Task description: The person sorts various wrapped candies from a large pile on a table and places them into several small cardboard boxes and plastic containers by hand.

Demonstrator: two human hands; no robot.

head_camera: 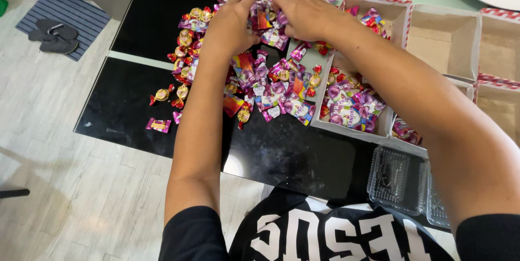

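Black glossy table under everything, with pale wood floor to the left. Open cardboard boxes along the right, one box holding wrapped sweets. Heap of wrapped candies spread mid-table, pink, purple and gold. Left hand and right hand side by side on the heap's far end, fingers curled into the candies, loosely gathering several. Clear plastic tray near the table's front edge.
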